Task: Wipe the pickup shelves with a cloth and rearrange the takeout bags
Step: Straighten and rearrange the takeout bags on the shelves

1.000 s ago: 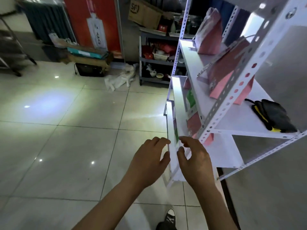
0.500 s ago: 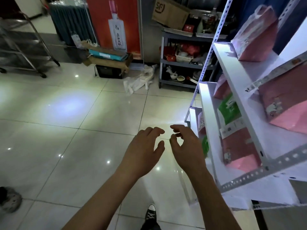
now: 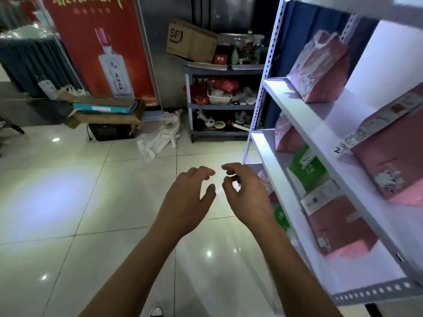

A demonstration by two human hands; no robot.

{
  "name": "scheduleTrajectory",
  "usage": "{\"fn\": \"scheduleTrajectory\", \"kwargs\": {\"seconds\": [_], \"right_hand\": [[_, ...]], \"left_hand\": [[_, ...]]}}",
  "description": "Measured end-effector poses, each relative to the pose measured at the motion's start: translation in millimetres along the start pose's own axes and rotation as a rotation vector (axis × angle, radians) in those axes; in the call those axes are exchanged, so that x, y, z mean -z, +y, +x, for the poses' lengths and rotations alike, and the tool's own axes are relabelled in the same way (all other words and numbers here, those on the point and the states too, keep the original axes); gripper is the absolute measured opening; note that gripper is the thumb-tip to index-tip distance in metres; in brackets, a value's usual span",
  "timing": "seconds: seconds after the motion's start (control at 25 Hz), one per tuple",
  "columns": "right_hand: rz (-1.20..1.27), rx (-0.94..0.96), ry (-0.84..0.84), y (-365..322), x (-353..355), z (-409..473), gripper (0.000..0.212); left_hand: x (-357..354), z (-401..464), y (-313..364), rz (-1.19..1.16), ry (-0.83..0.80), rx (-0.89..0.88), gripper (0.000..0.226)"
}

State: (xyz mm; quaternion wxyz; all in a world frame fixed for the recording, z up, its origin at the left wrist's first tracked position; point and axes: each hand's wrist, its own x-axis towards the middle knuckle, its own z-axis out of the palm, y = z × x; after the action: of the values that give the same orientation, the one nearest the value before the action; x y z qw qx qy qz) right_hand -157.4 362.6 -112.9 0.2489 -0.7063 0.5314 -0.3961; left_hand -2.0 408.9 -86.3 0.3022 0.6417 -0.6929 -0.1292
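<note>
A white metal shelf unit [image 3: 297, 124] fills the right side, its boards running away from me. Pink takeout bags stand on it: one [image 3: 320, 67] far back on the upper board, a large one [image 3: 393, 165] near me on that board, another [image 3: 338, 225] on the board below. A green bag [image 3: 306, 170] stands behind that lower pink one. My left hand [image 3: 190, 200] and right hand [image 3: 247, 195] hover side by side over the floor, left of the shelf edge, fingers curled and apart, holding nothing. No cloth is in view.
Glossy floor tiles [image 3: 91, 202] spread to the left. A grey cart [image 3: 219, 106] with clutter stands at the back beside the shelf, a cardboard box [image 3: 192, 42] on top. White cloth or bags [image 3: 160, 136] lie on the floor. Stacked boxes [image 3: 107, 110] sit under a red poster.
My view has swung up and left, away from the black pouch on the shelf end. Both hands came off the shelf edge and now hang free over the floor.
</note>
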Motion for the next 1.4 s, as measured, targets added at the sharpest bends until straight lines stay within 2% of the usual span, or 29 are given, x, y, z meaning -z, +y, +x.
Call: {"fn": "scheduleTrajectory", "kwargs": {"seconds": [0.48, 0.68, 1.12, 1.24, 1.4], "right_hand": [[-0.157, -0.207, 0.445, -58, -29, 100, 0.024], [-0.213, -0.263, 0.521, -57, -29, 143, 0.021], [-0.191, -0.253, 0.718, -20, 31, 292, 0.018], [-0.228, -0.240, 0.737, -13, 45, 313, 0.021], [-0.317, -0.325, 0.763, -1, 62, 308, 0.018]], "left_hand": [[50, 174, -60, -0.124, -0.190, -0.445, 0.025], [46, 231, -59, -0.190, -0.245, -0.551, 0.024], [24, 403, -9, -0.223, -0.235, -0.728, 0.023], [10, 436, 4, -0.255, -0.196, -0.784, 0.024], [-23, 454, 37, -0.336, -0.287, -0.843, 0.026]]}}
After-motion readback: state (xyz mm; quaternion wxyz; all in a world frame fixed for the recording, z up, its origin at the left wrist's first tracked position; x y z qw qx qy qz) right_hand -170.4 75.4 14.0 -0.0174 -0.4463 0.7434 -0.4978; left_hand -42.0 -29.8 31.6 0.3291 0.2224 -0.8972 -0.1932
